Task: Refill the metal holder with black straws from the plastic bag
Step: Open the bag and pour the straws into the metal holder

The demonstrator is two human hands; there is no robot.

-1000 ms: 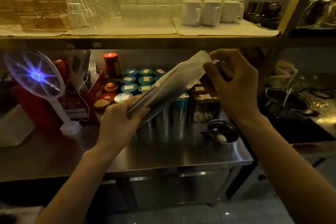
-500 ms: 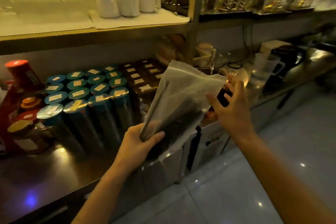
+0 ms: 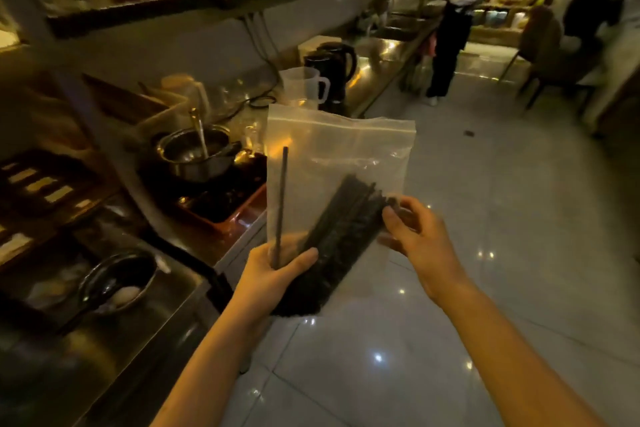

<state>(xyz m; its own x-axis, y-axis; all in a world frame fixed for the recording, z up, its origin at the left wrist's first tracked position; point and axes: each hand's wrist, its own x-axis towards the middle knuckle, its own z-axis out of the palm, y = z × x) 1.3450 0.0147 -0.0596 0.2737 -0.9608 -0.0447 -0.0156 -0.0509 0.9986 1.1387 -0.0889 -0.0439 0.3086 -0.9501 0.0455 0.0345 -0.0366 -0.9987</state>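
1. The left hand (image 3: 277, 270) grips the lower end of the plastic bag (image 3: 341, 156), with the thumb across the front and the fingers wrapped behind. It holds the bag upright over the tiled floor (image 3: 502, 253), just beside the steel bench (image 3: 145, 350).
2. The right hand (image 3: 415, 243) pinches the bag's right edge, thumb on the front and the other fingers curled behind the film.
3. The black straws (image 3: 343, 222) sit bundled inside the bag, leaning from lower left to upper right. One loose straw (image 3: 282, 198) stands nearly upright along the left side. None is out of the bag.
4. A zip strip runs across the top of the bag; whether it is pressed closed cannot be told.
5. The metal holder does not show in this view. The bench carries a steel pot (image 3: 194, 156), a black kettle (image 3: 334, 62), a clear jug (image 3: 306, 85) and a small bowl (image 3: 117, 284).
6. The step in hand looks like readying the bag, and the refill itself has not begun.
7. The next move likely calls for finding the holder and parting the top with the right hand while the left steadies the bottom. The straws can then be drawn out as one bunch so they do not scatter.
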